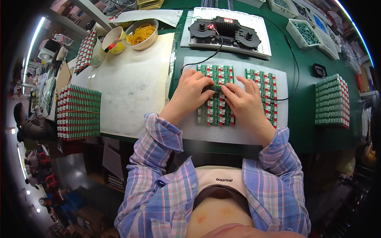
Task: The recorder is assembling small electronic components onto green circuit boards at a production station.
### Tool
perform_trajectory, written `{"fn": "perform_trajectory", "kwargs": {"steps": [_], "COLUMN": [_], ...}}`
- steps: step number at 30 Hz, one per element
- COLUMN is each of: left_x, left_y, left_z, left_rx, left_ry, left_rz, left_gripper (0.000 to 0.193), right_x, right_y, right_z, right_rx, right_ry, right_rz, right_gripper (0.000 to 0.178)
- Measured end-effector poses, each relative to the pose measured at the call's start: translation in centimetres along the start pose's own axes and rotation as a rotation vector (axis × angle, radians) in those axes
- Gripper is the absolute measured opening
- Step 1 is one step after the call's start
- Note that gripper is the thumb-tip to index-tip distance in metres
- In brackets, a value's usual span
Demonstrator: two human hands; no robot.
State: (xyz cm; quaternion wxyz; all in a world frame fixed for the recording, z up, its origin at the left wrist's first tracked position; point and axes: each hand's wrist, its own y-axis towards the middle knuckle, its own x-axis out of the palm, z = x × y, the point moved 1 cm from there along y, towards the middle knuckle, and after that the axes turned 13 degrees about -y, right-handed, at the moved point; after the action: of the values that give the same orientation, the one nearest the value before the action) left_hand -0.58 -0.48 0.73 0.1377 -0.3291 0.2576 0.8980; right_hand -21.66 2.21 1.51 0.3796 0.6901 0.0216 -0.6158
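My left hand (191, 92) is closed, with thumb and index finger pinched on a small black piece (208, 89) above a green circuit-board panel (215, 113). The panel carries rows of white and red parts. My right hand (249, 104) comes in from the other side, its fingers bent and the index fingertip meeting the same spot; what it pinches is hidden. A second circuit-board panel (271, 81) lies partly under my right hand. Both panels rest on a pale foam sheet (186, 133). A black cable passes behind my left hand.
Behind the foam stands a black two-wheeled device (226, 31) on a white tray (262, 50). Stacked boards rise at left (79, 113) and right (332, 101). A bowl of yellow rubber bands (143, 35), a yellow cup (115, 41), parts bins (303, 33) and a black box (319, 70) surround them.
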Motion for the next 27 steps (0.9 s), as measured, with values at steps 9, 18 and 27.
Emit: {"fn": "perform_trajectory", "kwargs": {"steps": [9,18,27], "left_x": [0.0,-1.8,-1.4], "left_y": [0.2,0.1,0.1], "left_z": [0.1,0.5,0.8], "left_rx": [0.029,0.047,-0.03], "left_ry": [0.019,-0.164,-0.193], "left_rz": [0.007,-0.092,-0.188], "left_gripper": [0.02,0.018,0.016], "right_x": [1.3,0.2,-0.4], "right_y": [0.4,0.1,0.0], "right_z": [0.6,1.4,0.9], "right_rx": [0.093,0.06,0.012], "right_ry": [0.158,0.341,0.281], "right_rz": [0.071,0.064,-0.004], "right_gripper": [0.02,0.019,0.016]}}
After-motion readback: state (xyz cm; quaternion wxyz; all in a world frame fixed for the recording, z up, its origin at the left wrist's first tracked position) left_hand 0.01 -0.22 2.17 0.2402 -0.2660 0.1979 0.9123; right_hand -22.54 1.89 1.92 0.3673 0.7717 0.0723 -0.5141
